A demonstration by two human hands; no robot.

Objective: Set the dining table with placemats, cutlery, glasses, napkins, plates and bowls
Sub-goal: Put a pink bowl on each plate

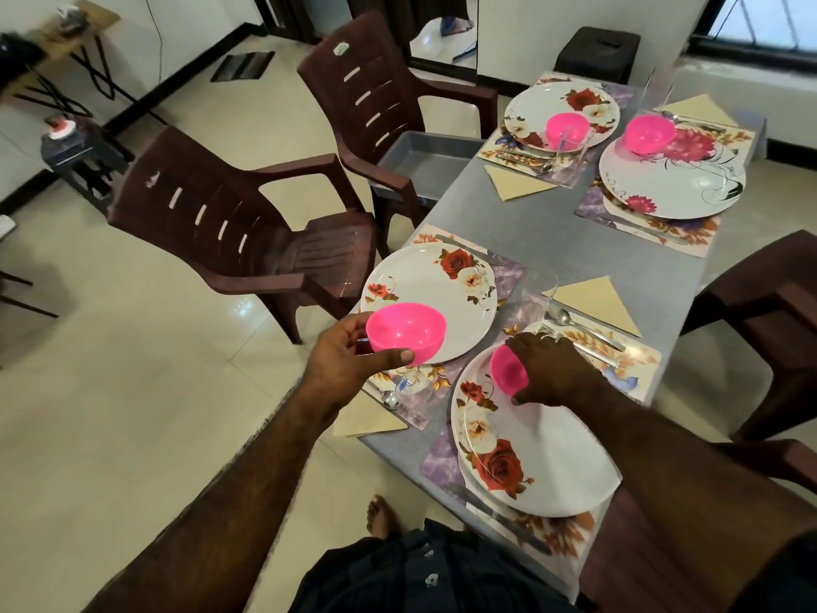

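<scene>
My left hand [349,351] grips a pink bowl [409,329] by its rim, over the near edge of a floral plate [442,280] on the left near placemat. My right hand [552,369] grips a second pink bowl [506,369] on the top of the nearest floral plate [552,462]. Two far settings each carry a plate with a pink bowl, the left bowl [567,130] and the right bowl [650,132]. Folded beige napkins [594,303], a spoon and fork [574,325], knives and clear glasses [413,384] lie by the placemats.
The grey table [530,223] runs away from me. Two brown plastic chairs [247,241] stand to its left; the farther one holds a grey tray [424,157]. Another brown chair [769,303] stands on the right. A black stool [597,50] sits at the far end.
</scene>
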